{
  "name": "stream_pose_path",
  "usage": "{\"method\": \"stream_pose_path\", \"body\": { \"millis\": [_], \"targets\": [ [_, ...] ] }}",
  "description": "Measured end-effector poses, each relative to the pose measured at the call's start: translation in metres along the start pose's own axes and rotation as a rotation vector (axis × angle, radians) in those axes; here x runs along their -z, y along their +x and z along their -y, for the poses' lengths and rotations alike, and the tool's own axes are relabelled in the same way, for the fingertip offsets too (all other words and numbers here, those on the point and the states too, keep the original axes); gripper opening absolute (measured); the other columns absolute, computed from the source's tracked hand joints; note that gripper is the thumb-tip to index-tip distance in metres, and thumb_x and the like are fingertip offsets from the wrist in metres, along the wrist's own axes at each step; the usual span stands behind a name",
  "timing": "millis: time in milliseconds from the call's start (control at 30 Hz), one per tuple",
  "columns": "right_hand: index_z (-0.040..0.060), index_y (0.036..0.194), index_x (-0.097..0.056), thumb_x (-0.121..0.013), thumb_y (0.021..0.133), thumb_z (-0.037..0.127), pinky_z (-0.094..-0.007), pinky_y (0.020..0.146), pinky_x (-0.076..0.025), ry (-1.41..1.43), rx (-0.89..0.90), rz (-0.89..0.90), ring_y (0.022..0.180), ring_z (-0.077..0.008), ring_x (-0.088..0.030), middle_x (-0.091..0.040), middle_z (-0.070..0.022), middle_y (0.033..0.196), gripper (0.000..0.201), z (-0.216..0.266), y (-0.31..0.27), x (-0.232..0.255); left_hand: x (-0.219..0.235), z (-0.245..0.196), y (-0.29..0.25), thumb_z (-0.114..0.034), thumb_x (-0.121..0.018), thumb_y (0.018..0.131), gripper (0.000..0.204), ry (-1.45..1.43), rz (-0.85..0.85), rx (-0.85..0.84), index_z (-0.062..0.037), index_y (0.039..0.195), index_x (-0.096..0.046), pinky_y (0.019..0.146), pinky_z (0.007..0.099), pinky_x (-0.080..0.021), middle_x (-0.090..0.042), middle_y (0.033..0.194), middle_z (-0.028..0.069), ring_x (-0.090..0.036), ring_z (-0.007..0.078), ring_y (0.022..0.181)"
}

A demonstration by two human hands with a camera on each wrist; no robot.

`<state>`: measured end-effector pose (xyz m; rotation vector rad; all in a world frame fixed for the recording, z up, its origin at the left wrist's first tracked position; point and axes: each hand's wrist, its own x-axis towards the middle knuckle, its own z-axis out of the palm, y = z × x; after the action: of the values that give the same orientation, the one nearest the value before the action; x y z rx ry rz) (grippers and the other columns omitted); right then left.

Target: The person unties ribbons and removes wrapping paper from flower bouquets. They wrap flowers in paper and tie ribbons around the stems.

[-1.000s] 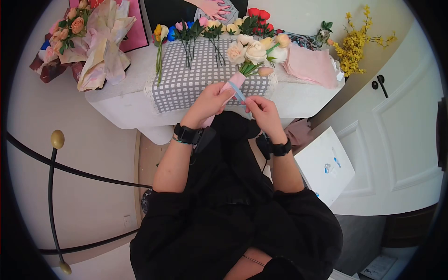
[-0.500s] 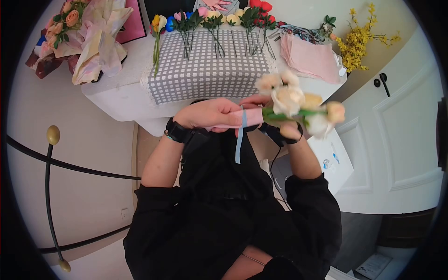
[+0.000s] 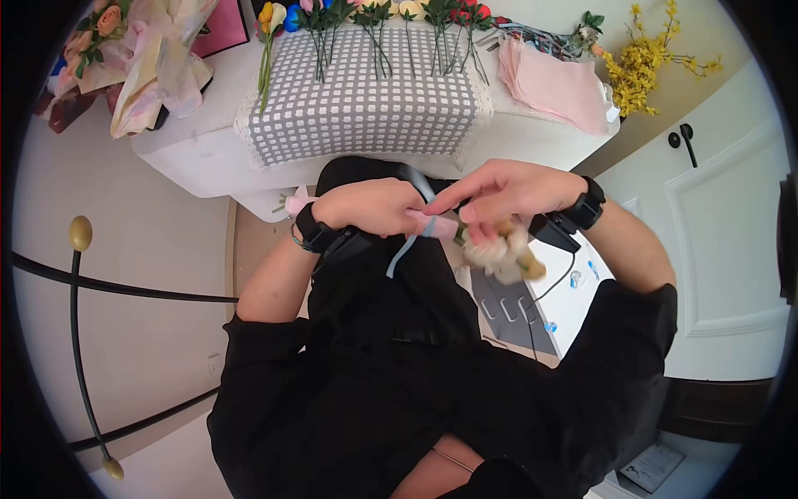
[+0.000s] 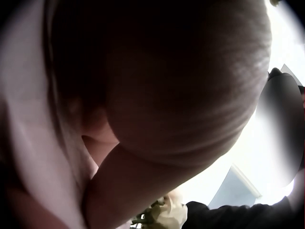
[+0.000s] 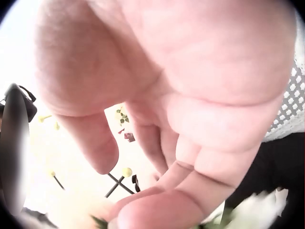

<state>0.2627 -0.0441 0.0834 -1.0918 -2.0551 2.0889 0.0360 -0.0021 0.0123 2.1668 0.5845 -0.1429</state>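
My left hand [image 3: 374,205] grips the bouquet by the pink wrap [image 3: 440,226] around its stems, lying sideways over the lap. Stem ends poke out beyond the left wrist. The cream flowers [image 3: 499,256] point right and down, blurred, partly behind my right hand [image 3: 519,191]. A light blue ribbon [image 3: 402,256] crosses the wrap, one tail hanging down and another blurred above it. My right index finger reaches to the ribbon at the wrap. In the right wrist view the thumb [image 5: 97,143] stands apart from the bent fingers [image 5: 162,210]. Cream petals [image 4: 171,212] show below my left hand in its wrist view.
A table with a grey-and-white checked cloth [image 3: 366,108] stands ahead, several single flowers [image 3: 374,41] along it. Pink sheets [image 3: 553,83] lie at its right and a wrapped bouquet [image 3: 158,66] at its left. A white-topped drawer cabinet [image 3: 565,287] is at the right.
The bouquet has swung from upright to sideways, its blooms now lower right. My right hand has left the ribbon, passed behind the bouquet and come up over the wrap from the right.
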Motion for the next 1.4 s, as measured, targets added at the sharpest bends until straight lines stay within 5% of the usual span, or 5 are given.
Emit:
{"method": "stream_pose_path", "body": {
  "millis": [300, 433, 967, 1167, 1400],
  "targets": [
    [0.0033, 0.132, -0.044, -0.057, 0.088, 0.011, -0.0347, 0.058, -0.049, -0.605, 0.405, -0.864, 0.059, -0.0313, -0.061, -0.065, -0.0139, 0.073, 0.047, -0.027, 0.031, -0.053, -0.003, 0.022, 0.022, -0.021, -0.058, 0.087, 0.025, -0.311, -0.556, 0.052, 0.0029, 0.08, -0.062, 0.049, 0.0256, -0.043, -0.057, 0.062, 0.0026, -0.055, 0.0095, 0.053],
    [-0.0002, 0.127, -0.046, -0.057, 0.092, 0.015, -0.0278, 0.052, -0.047, -0.091, 0.459, -1.087, 0.055, -0.0129, -0.061, -0.066, -0.0089, 0.068, 0.04, -0.053, 0.072, -0.037, 0.002, 0.028, 0.028, -0.021, -0.058, 0.087, 0.026, -0.519, -0.812, 0.03, 0.0041, 0.079, -0.062, 0.049, 0.0273, -0.043, -0.059, 0.063, 0.0056, -0.056, 0.0103, 0.052],
    [-0.0008, 0.089, -0.065, -0.059, 0.092, 0.021, -0.0221, 0.045, -0.042, 0.161, 0.211, -0.595, 0.051, -0.0084, -0.054, -0.058, -0.0016, 0.061, 0.023, -0.042, 0.117, 0.029, 0.01, 0.063, 0.02, -0.021, -0.056, 0.093, 0.023, -0.609, -0.909, -0.09, 0.0016, 0.096, -0.062, 0.052, 0.0191, -0.04, -0.058, 0.073, -0.0004, -0.051, 0.005, 0.059],
    [-0.0017, 0.086, -0.066, -0.059, 0.092, 0.021, -0.0228, 0.045, -0.043, 0.035, 0.232, -0.656, 0.05, -0.0085, -0.054, -0.059, -0.002, 0.061, 0.024, -0.034, 0.121, 0.034, 0.01, 0.052, 0.022, -0.015, -0.057, 0.09, 0.022, -0.685, -1.127, -0.12, 0.0031, 0.104, -0.058, 0.049, 0.0221, -0.041, -0.061, 0.073, 0.0015, -0.052, 0.0061, 0.055],
    [-0.0011, 0.086, -0.066, -0.058, 0.092, 0.021, -0.0226, 0.046, -0.043, -0.215, 0.18, -0.811, 0.05, -0.008, -0.054, -0.059, -0.0025, 0.061, 0.024, -0.028, 0.126, 0.021, 0.011, 0.065, 0.02, -0.011, -0.054, 0.091, 0.023, -0.675, -0.995, -0.063, -0.0007, 0.112, -0.056, 0.049, 0.0194, -0.04, -0.06, 0.079, 0.002, -0.051, 0.0055, 0.057]
  ]
}}
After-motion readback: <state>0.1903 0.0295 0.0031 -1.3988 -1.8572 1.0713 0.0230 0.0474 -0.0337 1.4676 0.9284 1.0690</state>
